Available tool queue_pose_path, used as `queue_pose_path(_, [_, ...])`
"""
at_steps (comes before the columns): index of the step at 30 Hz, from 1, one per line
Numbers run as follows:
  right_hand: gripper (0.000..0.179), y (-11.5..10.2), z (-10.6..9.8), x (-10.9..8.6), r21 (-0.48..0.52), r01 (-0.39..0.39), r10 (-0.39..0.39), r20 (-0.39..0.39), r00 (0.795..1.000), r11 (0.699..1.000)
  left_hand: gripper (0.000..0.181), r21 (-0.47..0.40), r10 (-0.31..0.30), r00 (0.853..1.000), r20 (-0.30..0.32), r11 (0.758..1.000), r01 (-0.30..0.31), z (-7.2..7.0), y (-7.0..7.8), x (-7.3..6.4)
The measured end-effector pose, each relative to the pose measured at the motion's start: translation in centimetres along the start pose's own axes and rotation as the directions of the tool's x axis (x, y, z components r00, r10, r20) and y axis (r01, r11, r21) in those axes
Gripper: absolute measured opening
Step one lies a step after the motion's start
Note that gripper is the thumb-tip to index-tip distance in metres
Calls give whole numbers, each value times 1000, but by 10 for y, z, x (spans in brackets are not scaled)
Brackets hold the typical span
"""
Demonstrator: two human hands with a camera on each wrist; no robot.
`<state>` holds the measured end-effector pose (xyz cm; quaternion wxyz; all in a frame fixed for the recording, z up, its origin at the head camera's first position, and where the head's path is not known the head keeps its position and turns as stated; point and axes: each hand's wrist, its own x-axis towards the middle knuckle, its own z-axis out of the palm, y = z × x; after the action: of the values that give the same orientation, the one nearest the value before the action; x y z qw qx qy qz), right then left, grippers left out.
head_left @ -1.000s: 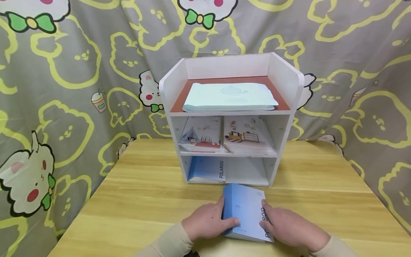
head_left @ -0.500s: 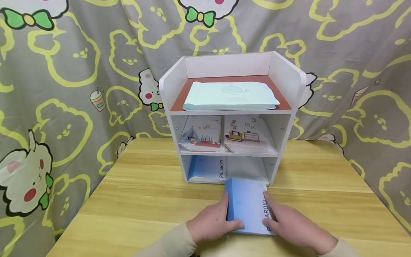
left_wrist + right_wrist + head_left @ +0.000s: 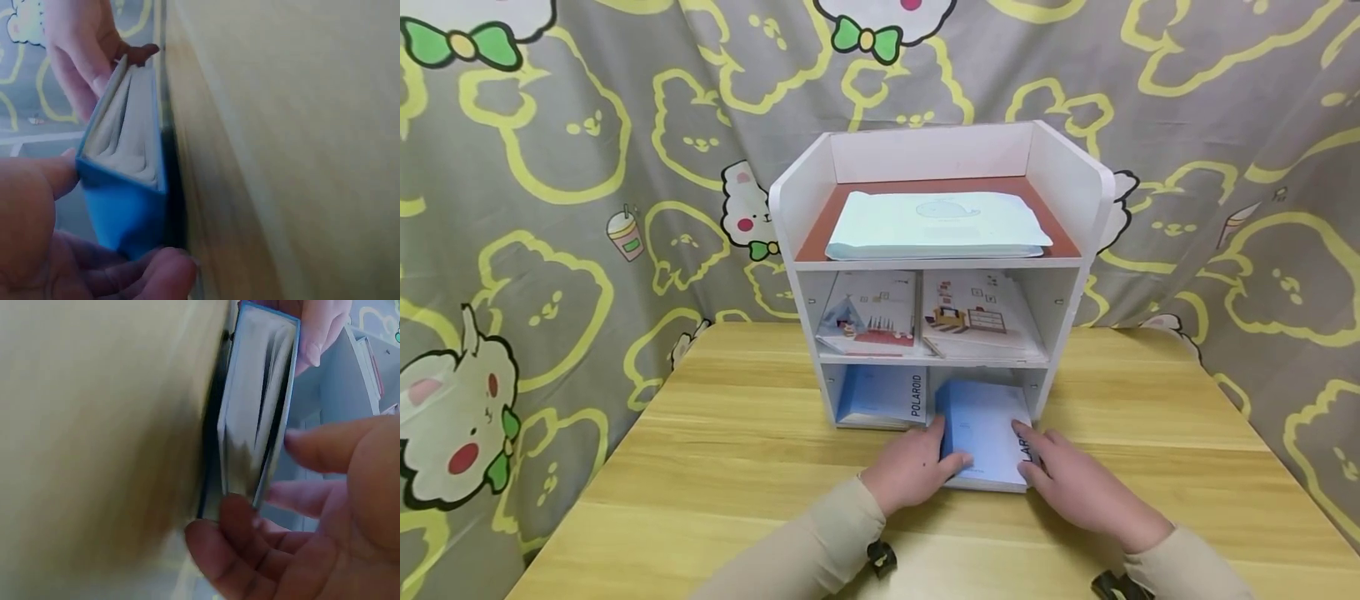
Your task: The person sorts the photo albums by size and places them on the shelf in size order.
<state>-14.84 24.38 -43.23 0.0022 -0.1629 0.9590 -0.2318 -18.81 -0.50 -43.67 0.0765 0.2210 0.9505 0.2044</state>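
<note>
A thick photo album (image 3: 985, 429) with a blue-to-white cover and black lettering lies between both hands, its far end inside the lower right part of the white shelf unit (image 3: 1034, 400). My left hand (image 3: 910, 467) grips its blue spine side, thumb on the cover. On the lettered side my right hand (image 3: 1078, 483) holds it, thumb on the top edge and fingers lower down. Both wrist views show the white page edges between the covers, as on the album (image 3: 128, 162) in the left one. A matching POLAROID album (image 3: 883, 392) lies in the lower left part.
On the middle shelf lie two illustrated albums or books, one with a tent picture (image 3: 872, 312) and one with a furniture picture (image 3: 973, 317). A pale whale-printed packet (image 3: 940, 225) rests on top. Patterned curtain (image 3: 550, 208) surrounds the wooden table (image 3: 700, 467).
Both hands have moved the album forward, from the table in front of the shelf unit partly into its lower right part. The album has turned straighter to the shelf.
</note>
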Motion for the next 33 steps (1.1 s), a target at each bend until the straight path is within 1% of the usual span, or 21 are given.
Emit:
queue_pose_path(3, [58, -2, -6, 1, -29, -23, 24, 21, 1000, 999, 82, 36, 11, 1000, -6, 999, -11, -4, -1, -3])
queue_pose_path(5, [57, -6, -12, -1, -62, -19, 19, 0, 1000, 998, 78, 56, 32, 999, -13, 998, -32, -10, -1, -9])
queue_pose_path(6, [54, -9, -15, -3, -60, -3, 3, -10, 1000, 998, 74, 68, 52, 998, -20, 996, -50, -13, -1, -14])
queue_pose_path(7, [49, -12, -18, -5, -57, 29, -31, -19, 999, 998, 69, 93, 85, 996, -28, 992, -82, -17, -2, -18])
queue_pose_path(8, [44, -15, -21, -7, -44, 83, -84, -20, 996, 996, 62, 116, 126, 992, -25, 986, -123, -20, -2, -23])
queue_pose_path(9, [38, -18, -23, -9, -21, 148, -149, -5, 989, 989, 54, 130, 174, 985, -10, 977, -171, -24, -1, -27])
queue_pose_path(10, [33, -21, -24, -11, -2, 217, -217, 25, 976, 976, 47, 153, 229, 973, 15, 961, -229, -27, -1, -31])
queue_pose_path(11, [30, -23, -24, -13, 34, 277, -279, 78, 957, 960, 42, 178, 289, 956, 53, 939, -293, -29, -1, -34])
queue_pose_path(13, [30, -28, -21, -15, 93, 358, -369, 195, 909, 929, 35, 198, 383, 912, 148, 892, -406, -31, 0, -38])
queue_pose_path(14, [31, -30, -19, -15, 109, 370, -386, 247, 889, 922, 34, 194, 409, 891, 195, 875, -444, -31, 1, -39])
queue_pose_path(15, [34, -32, -16, -16, 110, 364, -380, 291, 878, 925, 35, 191, 423, 875, 234, 863, -468, -30, 1, -41])
queue_pose_path(16, [37, -34, -13, -16, 94, 353, -365, 320, 874, 931, 36, 199, 431, 864, 260, 852, -485, -29, 1, -42])
queue_pose_path(17, [40, -35, -10, -16, 79, 337, -343, 338, 876, 938, 37, 205, 431, 859, 276, 847, -491, -27, 1, -42])
queue_pose_path(20, [43, -37, -6, -16, 15, 301, -288, 336, 897, 953, 40, 211, 419, 862, 284, 850, -483, -24, 0, -42])
queue_pose_path(22, [46, -38, -6, -16, -23, 299, -276, 325, 905, 954, 44, 208, 416, 863, 287, 852, -480, -24, -1, -41])
queue_pose_path(26, [52, -42, -6, -20, -77, 299, -263, 310, 914, 951, 48, 198, 422, 858, 292, 851, -486, -26, -2, -41])
queue_pose_path(30, [56, -45, -5, -23, -127, 291, -252, 260, 932, 948, 50, 188, 436, 855, 281, 848, -495, -27, -5, -38])
queue_pose_path(33, [56, -43, -4, -21, -161, 285, -252, 195, 948, 945, 52, 185, 442, 858, 264, 849, -494, -28, -7, -32])
